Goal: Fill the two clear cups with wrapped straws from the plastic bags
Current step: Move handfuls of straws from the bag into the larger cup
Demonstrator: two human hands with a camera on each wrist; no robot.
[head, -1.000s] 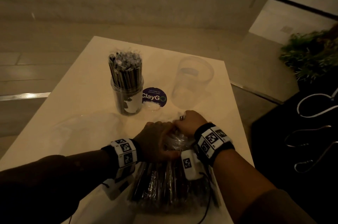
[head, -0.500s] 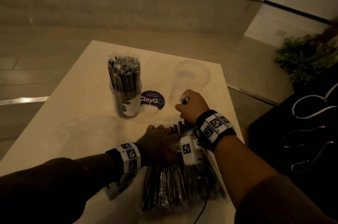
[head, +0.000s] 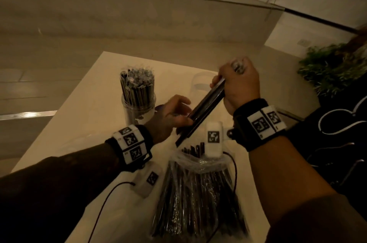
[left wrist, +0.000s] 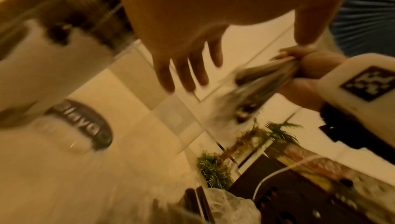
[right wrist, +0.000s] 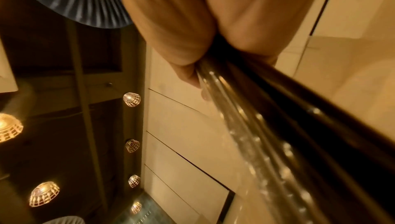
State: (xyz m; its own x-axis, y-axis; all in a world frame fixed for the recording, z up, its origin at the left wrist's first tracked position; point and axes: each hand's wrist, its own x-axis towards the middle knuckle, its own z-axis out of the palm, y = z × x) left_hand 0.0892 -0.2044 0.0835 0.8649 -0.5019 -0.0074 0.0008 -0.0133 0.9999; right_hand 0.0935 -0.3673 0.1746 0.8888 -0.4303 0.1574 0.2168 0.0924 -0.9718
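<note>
I am gripping a bundle of wrapped straws [head: 206, 109] in my right hand [head: 241, 84], fingers curled tight round its upper end; the right wrist view is showing the same closed grasp from below, the straws running away past the palm. The bundle is hanging slanted in the air, its lower end pointing down toward the plastic bag [head: 198, 199] lying at the near edge of the tabletop [head: 95, 104]. It is clear of the bag's mouth, where a few dark straw ends are sticking out.

My left hand [head: 170, 115] is hovering beside the lower half of the bundle, fingers straight and spread, gripping nothing; whether the fingertips are touching the straws I cannot tell, as both views are blurring there.

Progress, as I am judging it: the full cup [head: 139, 94], standing left of centre on the tabletop, is packed with upright straws, so one cup of the two looks done. The empty cup [head: 200, 84] is standing toward the far right edge, partly hidden behind my right hand and the bundle, and I am seeing nothing in it. This handful looks like its first load. The bag is holding plenty more, so I am expecting several further handfuls before the second cup matches the first.

A round dark sticker [left wrist: 83, 124] is lying on the tabletop between the cups.
</note>
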